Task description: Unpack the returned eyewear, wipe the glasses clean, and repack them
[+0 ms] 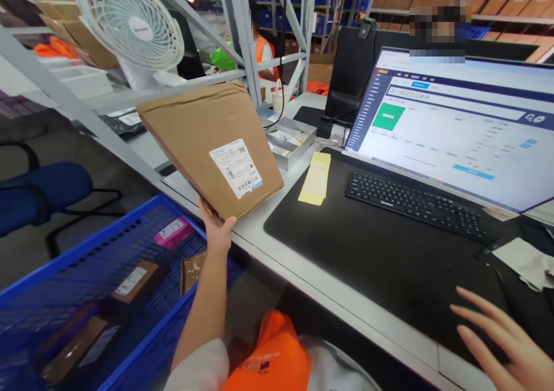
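Note:
My left hand (217, 231) grips the near corner of a flat brown cardboard parcel (203, 143) and holds it tilted above the desk's left edge. A white shipping label (236, 168) with barcodes faces me. My right hand (502, 336) lies open, fingers spread, on the black desk mat (367, 247) at the lower right. A black keyboard (418, 203) sits on the mat below a large tilted monitor (459, 126) showing a software page with a green box.
A blue crate (64, 264) at lower left holds several small parcels and a pink packet (173, 232). Yellow label strips (315, 177), a metal tray (289, 140), a white fan (130, 22), grey shelf struts (242, 39) and a blue chair (38, 195) surround the desk. A person in orange works behind.

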`<state>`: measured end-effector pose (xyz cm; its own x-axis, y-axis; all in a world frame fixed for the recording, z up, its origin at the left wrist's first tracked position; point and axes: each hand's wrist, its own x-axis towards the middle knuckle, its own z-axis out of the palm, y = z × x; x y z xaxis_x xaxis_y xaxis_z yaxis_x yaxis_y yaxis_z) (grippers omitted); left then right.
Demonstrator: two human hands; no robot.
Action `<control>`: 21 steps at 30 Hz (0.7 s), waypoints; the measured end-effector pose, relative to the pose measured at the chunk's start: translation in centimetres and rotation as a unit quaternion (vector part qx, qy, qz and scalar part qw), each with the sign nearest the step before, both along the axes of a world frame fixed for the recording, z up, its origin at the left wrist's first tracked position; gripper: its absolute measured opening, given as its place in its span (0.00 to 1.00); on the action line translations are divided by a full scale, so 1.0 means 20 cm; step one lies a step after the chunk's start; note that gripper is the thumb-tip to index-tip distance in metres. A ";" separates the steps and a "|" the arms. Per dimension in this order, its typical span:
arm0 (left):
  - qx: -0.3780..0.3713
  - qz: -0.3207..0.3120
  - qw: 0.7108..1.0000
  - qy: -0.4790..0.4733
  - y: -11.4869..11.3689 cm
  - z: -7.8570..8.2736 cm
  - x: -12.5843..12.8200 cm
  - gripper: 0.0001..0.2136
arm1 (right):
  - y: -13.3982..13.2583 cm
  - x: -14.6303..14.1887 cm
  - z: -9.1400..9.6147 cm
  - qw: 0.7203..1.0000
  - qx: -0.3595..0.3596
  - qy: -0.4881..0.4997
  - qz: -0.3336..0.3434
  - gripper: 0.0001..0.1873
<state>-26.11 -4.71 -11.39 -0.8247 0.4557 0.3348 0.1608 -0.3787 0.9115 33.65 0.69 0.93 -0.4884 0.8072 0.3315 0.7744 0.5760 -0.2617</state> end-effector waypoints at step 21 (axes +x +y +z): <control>-0.084 -0.037 0.994 0.062 -0.05 -0.01 -0.01 0.54 | 0.75 -2.54 0.88 0.948 0.044 0.085 0.302 0.45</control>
